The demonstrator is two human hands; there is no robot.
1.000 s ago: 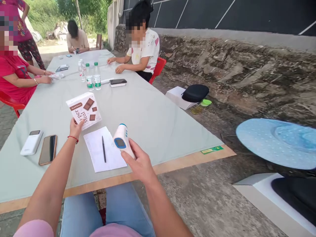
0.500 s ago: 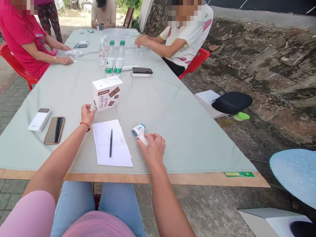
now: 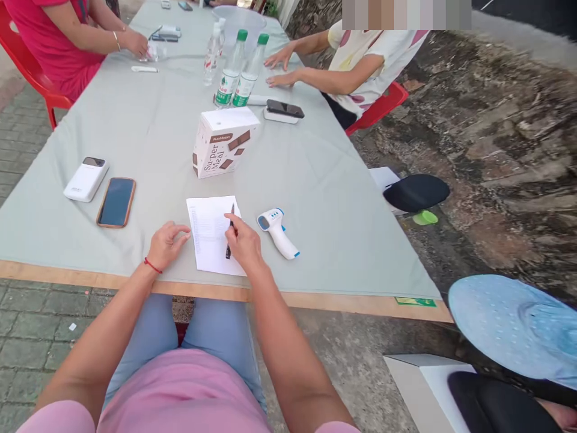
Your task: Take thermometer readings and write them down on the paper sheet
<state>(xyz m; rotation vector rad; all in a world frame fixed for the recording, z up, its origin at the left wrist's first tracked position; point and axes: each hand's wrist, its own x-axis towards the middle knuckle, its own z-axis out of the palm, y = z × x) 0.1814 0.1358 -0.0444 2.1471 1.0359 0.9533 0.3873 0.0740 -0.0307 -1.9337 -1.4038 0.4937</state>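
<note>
On the table (image 3: 338, 252), the paper (image 3: 210, 240) lies between phone (image 3: 116, 202) and thermometer (image 3: 278, 233), with the box (image 3: 220, 150) behind.

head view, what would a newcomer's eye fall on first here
The Su-per Meal box stands upright on the table, nearer than two green-capped water bottles. Closer in, a white infrared thermometer lies right of a paper sheet, where the right hand is at a black pen. A pale-blue hat sits beyond the near right corner.
</note>
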